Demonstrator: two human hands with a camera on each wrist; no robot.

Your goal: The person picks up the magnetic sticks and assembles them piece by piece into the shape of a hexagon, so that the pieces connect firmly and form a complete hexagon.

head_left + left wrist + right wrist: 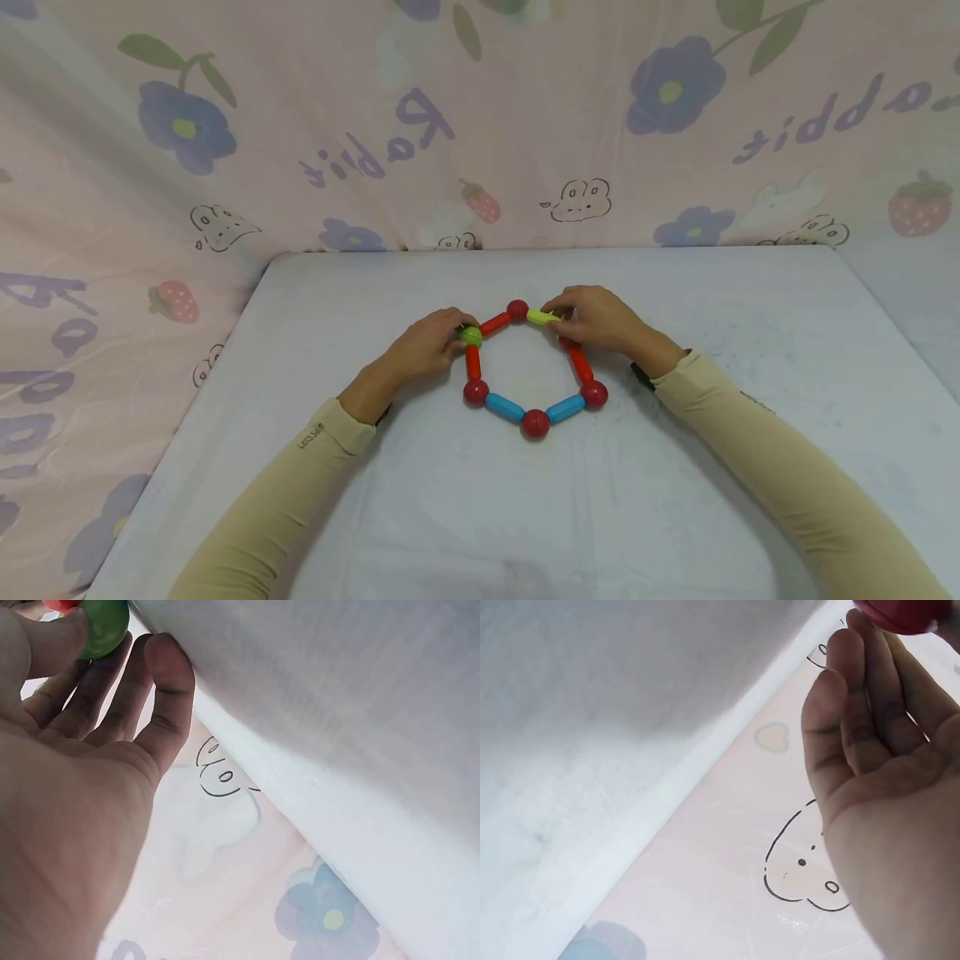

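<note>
On the white table lies a six-sided ring of balls and rods. My left hand (429, 346) pinches the green ball (471, 337) at the ring's left corner, between thumb and fingers; the left wrist view shows this green ball (105, 628) too. At the upper right, my right hand (600, 318) holds a red ball (906, 613), partly hidden by the fingers, where the yellow-green rod (542, 317) and a red rod (581, 364) come together. Another red ball (517, 311) tops the ring, with a red rod (495, 323) running from it to the green ball.
Nearer the person are three red balls, the lowest (536, 425) joined by blue rods (506, 407) to the other two. A red rod (473, 363) forms the left side. Behind the table edge hangs a pink patterned cloth (525, 117).
</note>
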